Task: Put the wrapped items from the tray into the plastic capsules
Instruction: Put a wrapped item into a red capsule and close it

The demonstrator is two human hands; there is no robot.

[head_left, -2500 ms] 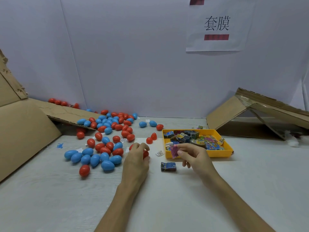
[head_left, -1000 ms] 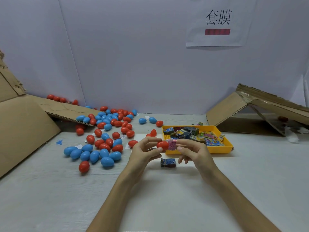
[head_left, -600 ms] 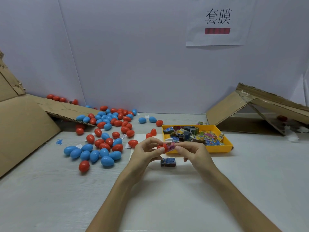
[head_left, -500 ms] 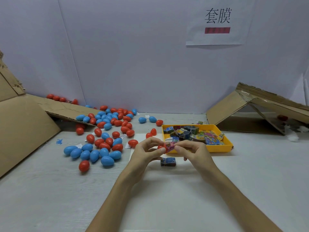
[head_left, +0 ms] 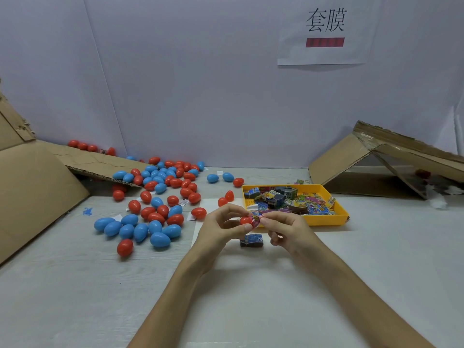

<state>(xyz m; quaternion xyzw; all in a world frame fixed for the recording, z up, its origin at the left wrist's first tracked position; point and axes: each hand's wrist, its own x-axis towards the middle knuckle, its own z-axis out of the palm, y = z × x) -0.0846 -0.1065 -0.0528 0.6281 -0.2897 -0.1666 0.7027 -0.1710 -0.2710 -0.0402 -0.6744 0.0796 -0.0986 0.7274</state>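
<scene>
My left hand (head_left: pixel 221 228) pinches a red plastic capsule (head_left: pixel 245 220) between thumb and fingers, just above the table. My right hand (head_left: pixel 288 228) pinches a small pink wrapped item (head_left: pixel 257 219) and holds it against the capsule's right end. Whether the capsule is split open is hidden by my fingers. Behind my hands stands the yellow tray (head_left: pixel 326 221) with several colourful wrapped items. One blue and dark wrapped item (head_left: pixel 251 240) lies on the table under my hands.
Many red and blue capsules (head_left: pixel 150 217) lie scattered at the left and back. Cardboard flaps (head_left: pixel 37 194) lean at the left. An open cardboard box (head_left: pixel 391 167) lies at the back right. A paper sign (head_left: pixel 324 31) hangs on the white wall.
My left hand lifted the red capsule from the table and brought it to meet the pink wrapped item in my right hand. Both hands have closed in together.
</scene>
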